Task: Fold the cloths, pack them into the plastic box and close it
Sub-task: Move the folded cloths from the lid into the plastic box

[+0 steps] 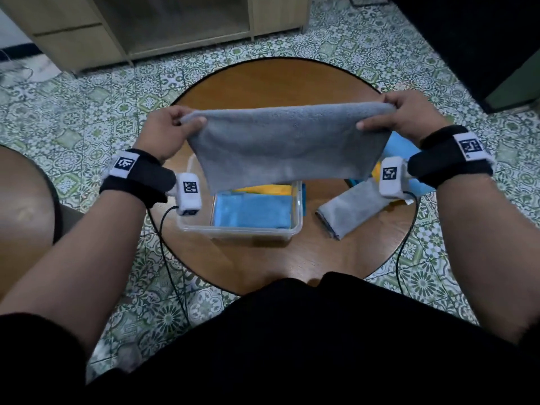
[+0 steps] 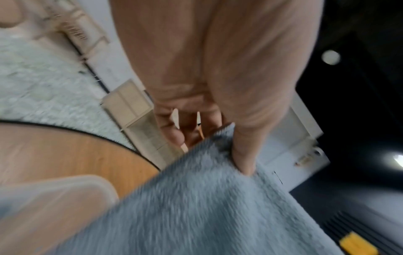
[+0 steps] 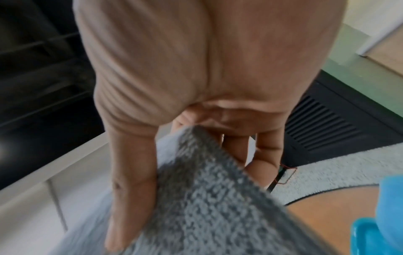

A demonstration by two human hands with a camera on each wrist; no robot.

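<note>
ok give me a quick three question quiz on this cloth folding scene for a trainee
1. True or false: both hands hold the grey cloth in the air.
2. What colour is the top cloth in the box?
3. Where does the folded grey cloth lie? A) in the box B) on the table right of the box C) on the floor

Key: 1 true, left hand and right hand each pinch a top corner. 2 blue. 3 B.

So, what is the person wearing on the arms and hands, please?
Both forearms are bare, with no sleeves. Each wrist carries a black band with a white square tag printed with a black coded marker. A small white camera box with another such marker hangs under the left wrist, and one under the right. A thin black cable runs from each box.
</note>
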